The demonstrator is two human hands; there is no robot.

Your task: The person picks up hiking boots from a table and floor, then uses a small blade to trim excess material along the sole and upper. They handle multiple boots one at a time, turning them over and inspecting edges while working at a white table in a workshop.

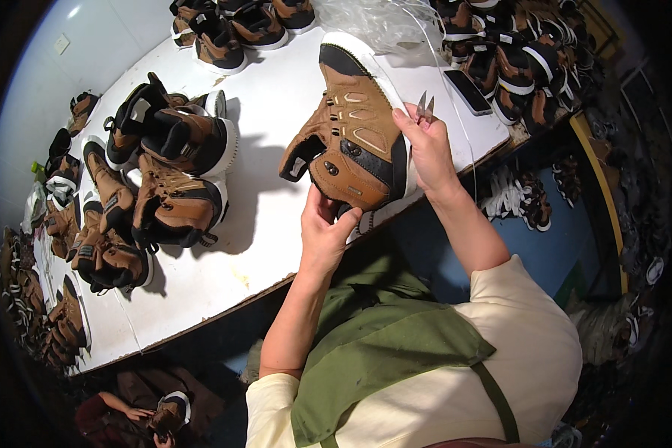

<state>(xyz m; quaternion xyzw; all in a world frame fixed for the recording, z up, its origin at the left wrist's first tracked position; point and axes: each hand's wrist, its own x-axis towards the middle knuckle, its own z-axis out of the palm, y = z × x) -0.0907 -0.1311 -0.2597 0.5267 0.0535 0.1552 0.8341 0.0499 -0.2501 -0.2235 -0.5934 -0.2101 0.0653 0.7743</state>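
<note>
A brown hiking boot [362,123] with black patches and a white sole is held up over the near edge of the white table [265,89]. Its toe points away from me and its side faces up. My left hand [325,235] pinches the ankle collar, thumb and fingers closed on it. Along the sole edge at the right, my right hand [429,153] is closed on the boot. Small metal thread snips [425,107] are also in that hand, their blades sticking up beyond the fingers and slightly apart. Their handles are hidden.
Similar boots [183,198] are piled at the left, with more boots [235,33] at the back. A phone [468,92] lies near a heap of boots [515,67] at the right. Clear plastic [384,26] lies behind. Another person [119,411] handles a shoe at lower left.
</note>
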